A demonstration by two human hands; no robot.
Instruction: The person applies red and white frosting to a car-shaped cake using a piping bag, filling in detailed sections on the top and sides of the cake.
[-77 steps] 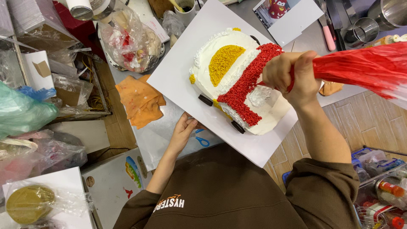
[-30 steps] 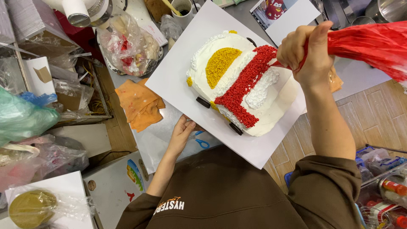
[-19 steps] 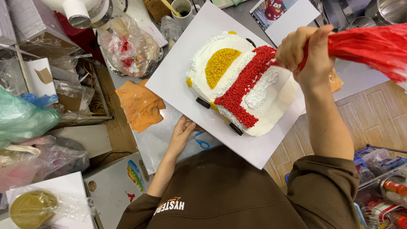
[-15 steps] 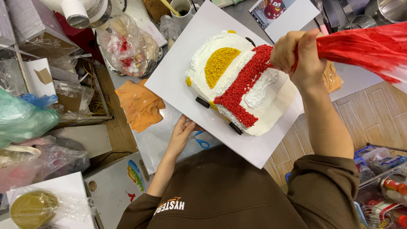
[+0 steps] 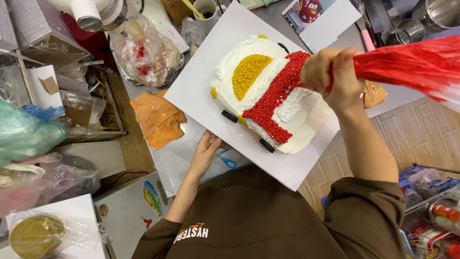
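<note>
A car-shaped cake (image 5: 268, 96) sits on a white board (image 5: 206, 96). It is coated in white cream, with a yellow half-round patch and a band of red piped stars. My right hand (image 5: 330, 76) squeezes a red piping bag (image 5: 407, 64) whose tip is hidden behind the hand, over the red band's upper end. My left hand (image 5: 206, 151) rests flat at the near edge of the board, fingers spread, over blue-handled scissors (image 5: 227, 160).
An orange cloth (image 5: 155, 117) lies left of the board. Plastic bags (image 5: 146, 50), boxes and wrapped items crowd the left side. A wrapped yellow disc (image 5: 33, 235) sits bottom left. A picture card (image 5: 309, 12) and metal cups (image 5: 407, 31) stand beyond the cake.
My right hand with the piping bag has shifted slightly along the upper end of the red band. My left hand and the board have stayed put.
</note>
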